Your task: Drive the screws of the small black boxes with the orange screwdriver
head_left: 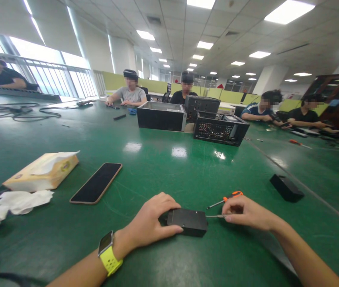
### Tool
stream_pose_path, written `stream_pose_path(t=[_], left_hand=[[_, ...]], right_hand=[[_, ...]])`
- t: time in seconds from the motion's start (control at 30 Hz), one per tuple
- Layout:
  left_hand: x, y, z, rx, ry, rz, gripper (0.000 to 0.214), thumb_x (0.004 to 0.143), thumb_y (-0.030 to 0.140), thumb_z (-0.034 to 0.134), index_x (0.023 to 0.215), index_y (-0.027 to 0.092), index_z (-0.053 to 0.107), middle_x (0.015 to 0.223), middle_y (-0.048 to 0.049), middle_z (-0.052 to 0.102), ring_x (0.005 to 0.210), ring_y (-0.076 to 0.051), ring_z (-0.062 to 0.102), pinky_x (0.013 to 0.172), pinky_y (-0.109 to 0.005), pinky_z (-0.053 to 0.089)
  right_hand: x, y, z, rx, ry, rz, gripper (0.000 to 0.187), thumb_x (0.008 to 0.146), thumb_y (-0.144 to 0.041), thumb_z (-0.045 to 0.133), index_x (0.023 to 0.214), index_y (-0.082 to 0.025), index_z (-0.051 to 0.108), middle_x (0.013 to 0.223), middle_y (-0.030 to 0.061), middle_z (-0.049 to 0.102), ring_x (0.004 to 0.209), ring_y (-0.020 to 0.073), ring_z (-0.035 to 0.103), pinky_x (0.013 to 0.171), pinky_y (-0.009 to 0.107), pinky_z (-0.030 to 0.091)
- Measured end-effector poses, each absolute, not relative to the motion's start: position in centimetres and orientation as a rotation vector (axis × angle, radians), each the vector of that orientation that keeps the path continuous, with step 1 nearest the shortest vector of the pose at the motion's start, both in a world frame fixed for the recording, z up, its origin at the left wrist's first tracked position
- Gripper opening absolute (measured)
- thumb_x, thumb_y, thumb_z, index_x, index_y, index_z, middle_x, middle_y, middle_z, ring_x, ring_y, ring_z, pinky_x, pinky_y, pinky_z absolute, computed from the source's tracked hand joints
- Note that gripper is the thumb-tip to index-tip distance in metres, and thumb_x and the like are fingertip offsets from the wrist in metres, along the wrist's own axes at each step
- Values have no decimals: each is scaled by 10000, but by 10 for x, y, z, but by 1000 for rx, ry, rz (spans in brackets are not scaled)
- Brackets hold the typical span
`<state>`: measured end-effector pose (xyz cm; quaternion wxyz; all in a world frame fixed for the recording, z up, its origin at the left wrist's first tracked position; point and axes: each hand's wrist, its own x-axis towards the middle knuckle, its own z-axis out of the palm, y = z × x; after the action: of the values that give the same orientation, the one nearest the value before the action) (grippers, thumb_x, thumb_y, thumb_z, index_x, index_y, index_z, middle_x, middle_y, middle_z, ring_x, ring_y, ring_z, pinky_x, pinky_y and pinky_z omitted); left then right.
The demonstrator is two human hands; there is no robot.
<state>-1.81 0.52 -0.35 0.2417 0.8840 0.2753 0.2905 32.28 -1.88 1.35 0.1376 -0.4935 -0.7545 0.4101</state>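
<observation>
A small black box (191, 223) lies on the green table (157, 175). Around its left end my left hand (151, 219) is closed, thumb at the front and fingers behind; a smartwatch with a yellow band (109, 253) is on that wrist. My right hand (245, 213) pinches a thin metal screwdriver (217, 216), its shaft pointing left at the box's right end. Whether the tip touches a screw is too small to tell. Just behind that shaft rests a second screwdriver (232, 196) with an orange and black handle.
A phone (97, 183), a tissue pack (44, 171) and crumpled tissues (16, 202) lie to the left. Another black box (287, 187) is at right. Computer cases (161, 116) stand farther back. Several people sit around the table; cables (20, 111) run along the far left.
</observation>
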Motion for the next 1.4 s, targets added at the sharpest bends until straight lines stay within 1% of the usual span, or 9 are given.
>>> stream_pose_path(t=[0.2,0.5,0.63,0.7,0.83,0.93,1.07,1.23,1.4], left_hand=[[-18,5,-3,2414,759,793,388,800,383,760,1105,166,655,1036,-95,655,949,-253,587,858,-398,485],[-19,6,-3,2434,724,801,412,802,362,761,1142,162,643,1060,-90,659,969,-250,594,879,-402,484],[-19,5,-3,2439,732,802,428,790,348,763,1156,164,640,1066,-91,652,970,-250,592,880,-400,486],[-19,5,-3,2438,741,794,401,791,329,752,1140,164,643,1054,-89,652,959,-247,590,872,-394,490],[-19,4,-3,2431,755,788,337,807,306,724,1101,162,646,1029,-86,655,942,-242,585,867,-388,489],[-18,3,-3,2431,742,794,337,812,314,723,1103,163,641,1031,-87,655,942,-241,582,872,-388,486],[-18,2,-2,2418,716,811,352,811,325,729,1113,170,637,1036,-87,652,943,-241,578,860,-380,489],[-18,3,-3,2414,722,827,375,805,344,746,1131,188,647,1049,-89,623,957,-243,573,859,-375,488],[-19,5,-6,2403,738,841,455,758,425,797,1114,175,667,1009,-86,598,925,-242,568,820,-366,488]], right_hand=[[320,-20,8,-1571,-2341,838,69,785,-173,619,801,-163,685,749,14,620,672,148,536,616,258,392],[335,-12,11,-1585,-2191,591,202,850,-338,604,927,-179,703,831,49,638,748,194,589,706,322,474],[347,-4,-1,-1658,-2186,293,353,795,-346,658,1124,-218,679,1111,103,638,988,257,586,885,406,469],[354,0,-5,-1729,-2226,279,332,793,-356,660,1103,-244,695,1153,98,643,1043,276,574,937,444,446],[363,2,-6,-1720,-2201,401,238,858,-404,594,943,-225,725,998,81,705,944,263,617,881,420,475],[356,0,-1,-1573,-2003,575,335,898,-471,551,1015,-198,704,965,81,715,901,242,645,837,373,498],[332,-8,6,-1434,-1769,835,460,937,-540,474,1072,-158,692,815,62,689,603,159,590,605,309,492],[315,-17,6,-1240,-1495,1009,291,788,-437,741,905,-192,638,728,-15,602,465,93,507,439,241,417],[310,-12,20,-1048,-1081,1101,345,696,-335,829,949,-226,620,823,-25,620,495,72,541,415,202,444]])
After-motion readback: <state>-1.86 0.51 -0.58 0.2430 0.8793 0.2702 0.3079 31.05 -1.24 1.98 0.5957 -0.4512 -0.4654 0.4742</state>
